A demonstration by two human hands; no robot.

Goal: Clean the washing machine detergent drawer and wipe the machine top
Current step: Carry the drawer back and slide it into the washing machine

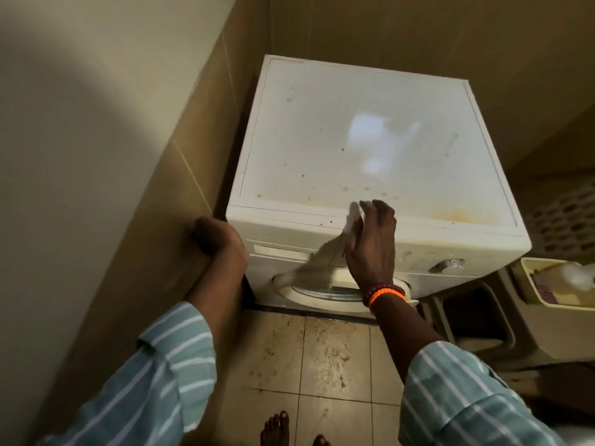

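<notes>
A white front-loading washing machine (370,140) stands in a tiled corner, its top speckled with dark spots and a yellow stain near the front right. The detergent drawer (277,249) sits closed at the upper left of the front panel. My right hand (373,243) holds a white cloth (351,217) at the machine's front top edge; the cloth is blurred. My left hand (219,236) is curled at the machine's front left corner, beside the wall; whether it grips anything there is hidden.
A tiled wall (128,188) runs close along the left. A control dial (449,264) sits at the panel's right, the round door (325,289) below. A laundry basket (560,217) and a bin with a bottle (560,284) stand to the right. My bare feet (277,429) are on the stained floor tiles.
</notes>
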